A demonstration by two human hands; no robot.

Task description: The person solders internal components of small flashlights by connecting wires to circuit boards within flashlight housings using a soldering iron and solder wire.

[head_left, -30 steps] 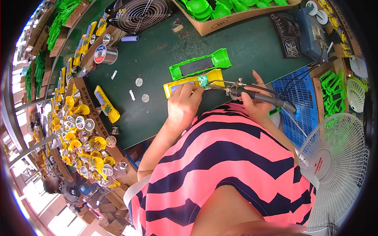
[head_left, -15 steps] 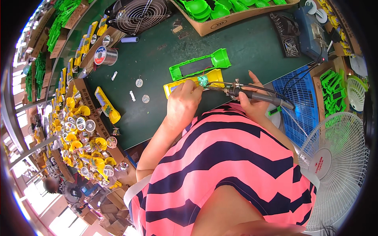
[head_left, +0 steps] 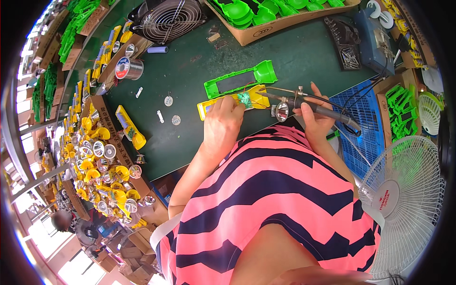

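Observation:
My left hand (head_left: 223, 118) is closed on a yellow lamp housing (head_left: 205, 105), its bent fingers hiding part of it. Just right of those fingertips, a small green circuit board (head_left: 244, 99) with thin wires lies in the housing. My right hand (head_left: 317, 118) is wrapped round a soldering iron (head_left: 311, 108) with a metal solder-feed tube clamped along it. The iron's tip points left, over the housing's right end and apart from the board. Below the iron sits a shiny round reflector (head_left: 282, 112). Behind the yellow housing lies a green housing half (head_left: 241, 80).
Solder spool (head_left: 128, 68), another yellow housing (head_left: 130, 127) and small round discs (head_left: 176, 120) are on the table's left. A carton of green parts (head_left: 266, 32) and a fan (head_left: 168, 19) stand at the back. A soldering station (head_left: 373, 45) and blue crate (head_left: 356, 118) are right.
My right hand has drawn the soldering iron rightward, off the circuit board. The board and the reflector now show more plainly. My left hand stays at the yellow housing.

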